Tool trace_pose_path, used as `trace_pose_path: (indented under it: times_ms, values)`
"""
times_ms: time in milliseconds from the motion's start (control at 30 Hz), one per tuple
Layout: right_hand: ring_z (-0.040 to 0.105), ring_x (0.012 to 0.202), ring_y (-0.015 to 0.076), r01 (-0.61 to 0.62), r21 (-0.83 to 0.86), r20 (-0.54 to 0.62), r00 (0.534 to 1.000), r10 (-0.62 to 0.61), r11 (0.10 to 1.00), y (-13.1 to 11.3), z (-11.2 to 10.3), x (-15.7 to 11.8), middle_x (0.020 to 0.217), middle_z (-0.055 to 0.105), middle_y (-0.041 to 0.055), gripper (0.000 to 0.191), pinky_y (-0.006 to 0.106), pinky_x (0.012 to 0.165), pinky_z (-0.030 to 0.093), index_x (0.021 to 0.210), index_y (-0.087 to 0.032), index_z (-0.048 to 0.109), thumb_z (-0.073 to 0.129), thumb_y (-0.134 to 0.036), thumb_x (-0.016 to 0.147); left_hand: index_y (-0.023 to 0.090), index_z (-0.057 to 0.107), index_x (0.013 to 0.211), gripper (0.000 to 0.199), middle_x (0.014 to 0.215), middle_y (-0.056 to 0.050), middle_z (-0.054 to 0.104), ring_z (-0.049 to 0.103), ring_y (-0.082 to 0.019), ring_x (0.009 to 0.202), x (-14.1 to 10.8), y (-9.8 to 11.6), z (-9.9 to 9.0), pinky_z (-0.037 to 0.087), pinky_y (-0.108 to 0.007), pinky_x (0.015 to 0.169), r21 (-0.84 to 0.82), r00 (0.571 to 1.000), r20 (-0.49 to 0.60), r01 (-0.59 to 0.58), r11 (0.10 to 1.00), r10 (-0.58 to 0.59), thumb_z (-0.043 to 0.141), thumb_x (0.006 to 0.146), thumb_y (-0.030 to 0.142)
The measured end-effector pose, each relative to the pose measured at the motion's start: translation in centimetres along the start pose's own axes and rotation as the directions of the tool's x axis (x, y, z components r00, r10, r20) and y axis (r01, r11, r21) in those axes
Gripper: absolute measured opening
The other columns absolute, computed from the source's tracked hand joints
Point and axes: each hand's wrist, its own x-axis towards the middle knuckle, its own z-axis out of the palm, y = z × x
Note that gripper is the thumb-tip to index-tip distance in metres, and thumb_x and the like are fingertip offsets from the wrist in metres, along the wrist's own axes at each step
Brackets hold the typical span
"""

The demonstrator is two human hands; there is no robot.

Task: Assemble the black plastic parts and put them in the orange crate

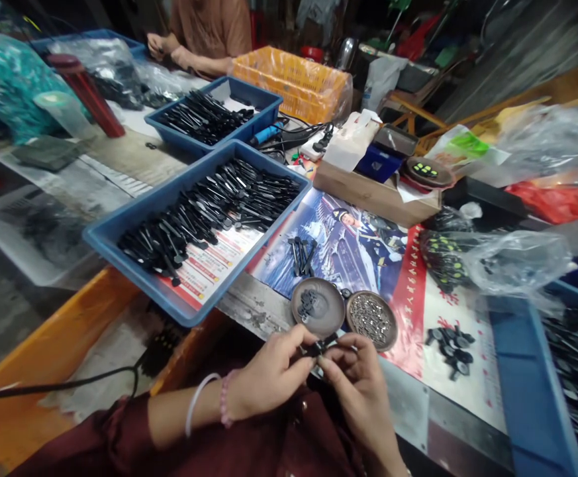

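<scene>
Between both hands, just in front of the table edge, is a small black plastic part (322, 344). My left hand (273, 374) pinches one end of it with thumb and forefinger. The fingers of my right hand (355, 371) close on the other end; its exact shape is mostly covered. Right beyond the hands stand two round dishes: one dish (331, 311) holds a few small dark pieces, the other holds small shiny metal pieces (371, 319). A few black stick-like parts (302, 255) lie on the poster behind them.
A blue tray (189, 317) of black parts stands left, with another blue tray (273, 99) behind. Loose black knob-like parts (451, 348) lie right, beside a blue bin (529, 371). Across the table sit a wooden box (368, 192), an orange crate (289, 79) and another person (212, 30).
</scene>
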Motion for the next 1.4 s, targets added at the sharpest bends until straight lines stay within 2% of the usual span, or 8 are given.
trace_pose_path:
  times_ms: [200, 500, 700, 833, 933, 1100, 1233, 1400]
  values:
    - [0.054, 0.06, 0.0091, -0.058, 0.211, -0.017, 0.998, 0.063, 0.976, 0.9, -0.2, 0.1, 0.069, 0.058, -0.0061, 0.044, 0.017, 0.056, 0.045, 0.116, -0.026, 0.051, 0.077, -0.028, 0.08, 0.016, 0.056, 0.107, 0.018, 0.084, -0.003, 0.062, 0.058, -0.011, 0.061, 0.2, -0.3, 0.2, 0.046, -0.022, 0.058, -0.116, 0.998, 0.06, 0.02, 0.993, -0.013, 0.049, 0.09, 0.017]
    - [0.06, 0.07, 0.0144, -0.01, -0.036, -0.027, 1.0, 0.009, 0.999, 2.0, -0.7, -0.1, 0.083, 0.065, 0.0017, 0.026, 0.023, 0.064, 0.049, 0.101, -0.021, 0.066, 0.076, -0.032, 0.079, 0.015, 0.053, 0.099, 0.013, 0.073, 0.002, 0.055, 0.054, -0.009, 0.056, 0.4, -0.1, 0.3, 0.044, -0.02, 0.053, -0.207, 0.99, 0.13, 0.089, 0.974, -0.063, 0.049, 0.087, 0.014]
    - [0.058, 0.063, 0.0104, -0.096, 0.198, -0.025, 0.994, 0.103, 0.975, 1.1, -0.4, -0.3, 0.073, 0.062, -0.0033, 0.032, 0.017, 0.057, 0.047, 0.11, -0.026, 0.059, 0.075, -0.028, 0.082, 0.016, 0.053, 0.101, 0.014, 0.066, 0.003, 0.056, 0.054, -0.009, 0.053, 0.4, -0.1, 0.6, 0.043, -0.019, 0.053, -0.271, 0.987, 0.111, 0.146, 0.952, -0.12, 0.053, 0.088, 0.021]
    - [0.056, 0.064, 0.0089, -0.08, 0.28, -0.081, 0.991, 0.106, 0.957, 1.1, -0.5, -0.2, 0.071, 0.061, -0.0039, 0.023, 0.017, 0.06, 0.047, 0.092, -0.023, 0.061, 0.079, -0.028, 0.079, 0.015, 0.053, 0.1, 0.018, 0.057, 0.005, 0.056, 0.052, -0.009, 0.048, 0.8, -0.7, 1.0, 0.043, -0.018, 0.051, -0.428, 0.968, 0.117, 0.249, 0.868, -0.22, 0.058, 0.086, 0.027]
    - [0.055, 0.063, 0.0092, -0.098, 0.228, -0.109, 0.986, 0.126, 0.969, 1.3, -0.9, -0.3, 0.07, 0.062, -0.0016, 0.019, 0.017, 0.059, 0.046, 0.08, -0.019, 0.065, 0.079, -0.031, 0.077, 0.015, 0.054, 0.097, 0.02, 0.057, 0.005, 0.057, 0.052, -0.008, 0.047, 1.0, -1.0, 1.2, 0.043, -0.019, 0.051, -0.513, 0.961, 0.095, 0.272, 0.814, -0.261, 0.062, 0.084, 0.028]
    - [0.062, 0.068, 0.0161, -0.127, 0.092, -0.063, 0.989, 0.133, 0.988, 0.6, -0.9, -1.0, 0.079, 0.069, 0.0029, 0.018, 0.026, 0.063, 0.052, 0.091, -0.02, 0.07, 0.075, -0.034, 0.081, 0.014, 0.057, 0.099, 0.023, 0.065, 0.003, 0.059, 0.053, -0.007, 0.053, 0.9, -1.1, 1.2, 0.044, -0.019, 0.054, -0.531, 0.956, 0.088, 0.282, 0.799, -0.279, 0.065, 0.082, 0.026]
    - [0.065, 0.074, 0.0189, -0.113, -0.026, -0.075, 0.991, 0.11, 0.993, -0.3, -0.5, -1.2, 0.086, 0.069, 0.0046, 0.018, 0.028, 0.067, 0.053, 0.093, -0.021, 0.068, 0.071, -0.036, 0.084, 0.014, 0.058, 0.104, 0.022, 0.069, 0.002, 0.059, 0.054, -0.008, 0.058, 0.8, -1.3, 1.2, 0.043, -0.019, 0.057, -0.488, 0.962, 0.098, 0.27, 0.83, -0.255, 0.061, 0.084, 0.022]
    - [0.061, 0.071, 0.0166, -0.024, -0.147, -0.072, 0.997, 0.013, 0.989, -0.7, -0.1, -1.1, 0.08, 0.064, 0.0025, 0.015, 0.024, 0.063, 0.05, 0.091, -0.021, 0.06, 0.067, -0.034, 0.086, 0.015, 0.059, 0.109, 0.024, 0.076, 0.0, 0.061, 0.056, -0.011, 0.065, 0.6, -0.8, 0.9, 0.044, -0.022, 0.062, -0.33, 0.977, 0.078, 0.212, 0.92, -0.197, 0.054, 0.086, 0.017]
